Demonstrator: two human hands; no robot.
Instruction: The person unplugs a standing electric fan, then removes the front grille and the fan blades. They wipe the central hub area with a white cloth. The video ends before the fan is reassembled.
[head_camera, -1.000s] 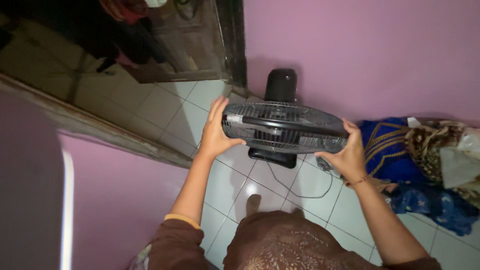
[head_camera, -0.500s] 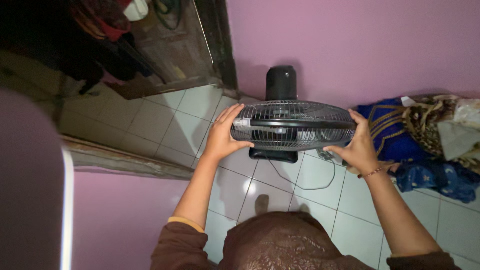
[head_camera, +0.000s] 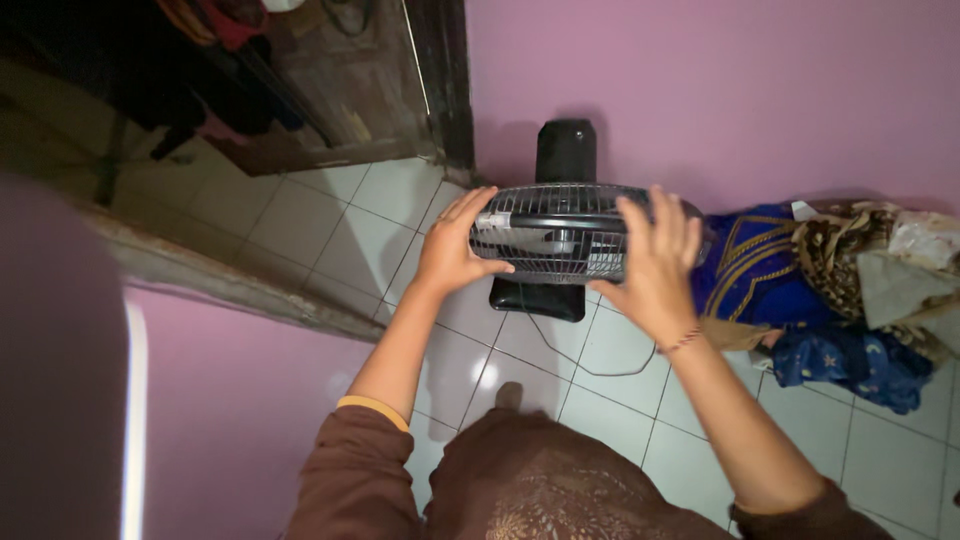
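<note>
Wearer: brown patterned garment (head_camera: 560, 490) fills the 6 o'clock edge; both bare forearms reach up toward 12.
Left hand (head_camera: 448, 250): curled on the fan's rim at its 9 o'clock side, thumb under the cage, fingers over the top; a firm grip on the grille.
Right hand (head_camera: 655, 265): fingers spread wide, laid flat over the cage's right part; whether it grips or only rests there, I cannot tell.
Fan (head_camera: 555, 235): black standing fan with a wire grille, head tilted face-up, at centre frame between the hands, over the white tiled floor (head_camera: 330, 230).
Handling: probably light but top-heavy; the thin wire cage may flex, so the stiff rim band is the better hold.
Base (head_camera: 537, 298): black, on the tiles; cord (head_camera: 600, 368) trails toward 5 o'clock.
Far: blue and gold cloth pile (head_camera: 800, 300) at 3 o'clock; pink wall (head_camera: 720, 90) at 12.
</note>
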